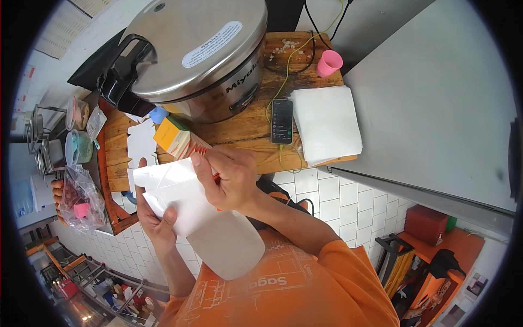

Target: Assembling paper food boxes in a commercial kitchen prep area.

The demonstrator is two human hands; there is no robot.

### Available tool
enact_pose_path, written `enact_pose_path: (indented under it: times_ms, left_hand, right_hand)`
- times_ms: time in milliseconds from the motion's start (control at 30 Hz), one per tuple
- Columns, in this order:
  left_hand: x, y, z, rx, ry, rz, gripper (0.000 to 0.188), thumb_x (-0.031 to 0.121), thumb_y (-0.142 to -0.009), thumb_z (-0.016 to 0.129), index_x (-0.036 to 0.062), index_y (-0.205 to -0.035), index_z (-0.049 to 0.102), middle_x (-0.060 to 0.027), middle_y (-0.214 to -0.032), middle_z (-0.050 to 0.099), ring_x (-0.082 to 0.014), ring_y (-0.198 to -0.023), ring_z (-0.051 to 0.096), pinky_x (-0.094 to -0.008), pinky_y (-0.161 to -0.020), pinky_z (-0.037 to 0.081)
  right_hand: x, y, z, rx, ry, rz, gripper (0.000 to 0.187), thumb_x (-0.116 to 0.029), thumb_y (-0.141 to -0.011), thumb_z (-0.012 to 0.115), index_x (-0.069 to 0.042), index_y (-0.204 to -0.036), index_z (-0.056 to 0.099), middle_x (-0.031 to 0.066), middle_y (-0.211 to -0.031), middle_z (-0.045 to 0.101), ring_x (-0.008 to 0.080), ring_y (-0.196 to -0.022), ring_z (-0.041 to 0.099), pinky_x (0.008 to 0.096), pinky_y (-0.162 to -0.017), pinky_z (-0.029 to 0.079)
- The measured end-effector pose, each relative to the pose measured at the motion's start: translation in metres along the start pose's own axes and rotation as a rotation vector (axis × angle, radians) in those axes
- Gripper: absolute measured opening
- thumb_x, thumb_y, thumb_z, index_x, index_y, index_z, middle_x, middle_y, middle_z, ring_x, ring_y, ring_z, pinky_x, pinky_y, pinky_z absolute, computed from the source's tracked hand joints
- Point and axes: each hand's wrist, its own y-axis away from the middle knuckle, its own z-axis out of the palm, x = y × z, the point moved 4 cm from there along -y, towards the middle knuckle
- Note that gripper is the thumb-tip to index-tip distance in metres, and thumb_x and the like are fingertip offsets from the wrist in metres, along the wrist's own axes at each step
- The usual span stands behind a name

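2 hands point(190, 201), 1 paper sheet point(196, 218)

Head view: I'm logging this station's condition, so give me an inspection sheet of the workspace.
Surface: worn wooden counter, crumbs near its back edge.
Job's things: flat white die-cut carton held in both hands; a white paper sheet hangs below it.
Clutter: large steel rice cooker, orange and white box, stack of white paper, pink cup, phone, plastic bag.
Grippers: left hand grips the carton from below; right hand pinches its upper edge.
Cables: yellow-green cable runs to the phone; black cable behind.
Surroundings: white tiled wall, grey metal surface.
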Motion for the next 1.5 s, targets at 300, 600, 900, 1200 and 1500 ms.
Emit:
enact_pose_path:
  times_ms: [300, 600, 900, 1200, 1500]
  left_hand:
    - [0.022, -0.006, 0.015, -0.109, -0.865, 0.491, 0.034, 0.009, -0.085, 0.065, -0.0038, -0.116, 0.067, -0.0203, -0.116, 0.068, -0.0273, -0.112, 0.064, -0.0363, -0.099, 0.048]
    - [0.003, 0.009, 0.025, 0.107, 0.015, -0.117, 0.033, 0.03, -0.101, 0.052, -0.0018, -0.103, 0.062, -0.0042, -0.085, 0.063, -0.0078, -0.078, 0.056, -0.0229, -0.068, 0.045]
    - [0.008, 0.002, 0.037, 0.091, 0.067, -0.046, 0.013, -0.008, -0.088, 0.063, -0.0061, -0.101, 0.058, -0.0264, -0.124, 0.061, -0.0246, -0.123, 0.055, -0.0334, -0.099, 0.047]
    - [0.012, 0.002, 0.046, 0.134, 0.107, -0.05, 0.012, -0.009, -0.089, 0.061, -0.005, -0.1, 0.058, -0.0273, -0.128, 0.058, -0.0234, -0.116, 0.059, -0.035, -0.099, 0.049]
    - [0.0, 0.004, 0.047, 0.115, 0.128, 0.041, 0.013, -0.004, -0.08, 0.074, -0.0046, -0.092, 0.069, -0.0268, -0.121, 0.062, -0.0261, -0.113, 0.064, -0.0295, -0.086, 0.053]
  right_hand:
    - [-0.025, -0.003, -0.014, -0.522, -0.384, 0.353, 0.033, -0.028, -0.087, 0.073, 0.004, -0.095, 0.066, 0.0151, -0.087, 0.071, 0.0187, -0.068, 0.069, 0.0256, -0.065, 0.055]
    - [-0.013, 0.006, -0.005, -0.206, -0.27, 0.269, 0.022, -0.01, -0.066, 0.088, -0.002, -0.08, 0.073, 0.0045, -0.069, 0.067, 0.0093, -0.057, 0.058, 0.024, -0.052, 0.045]
    - [-0.025, 0.024, 0.001, -0.285, -0.227, 0.308, 0.016, -0.004, -0.084, 0.072, -0.002, -0.1, 0.071, 0.0109, -0.08, 0.068, 0.0157, -0.067, 0.064, 0.0279, -0.06, 0.048]
    - [0.003, 0.042, 0.009, -0.389, -0.868, 0.774, 0.02, -0.001, -0.091, 0.064, 0.005, -0.11, 0.062, 0.0082, -0.104, 0.067, 0.0158, -0.097, 0.064, 0.0306, -0.087, 0.056]
    - [-0.003, 0.034, -0.008, -0.315, -0.373, 0.621, 0.018, 0.0, -0.089, 0.065, 0.005, -0.106, 0.069, 0.0084, -0.086, 0.071, 0.0115, -0.079, 0.066, 0.0236, -0.073, 0.051]
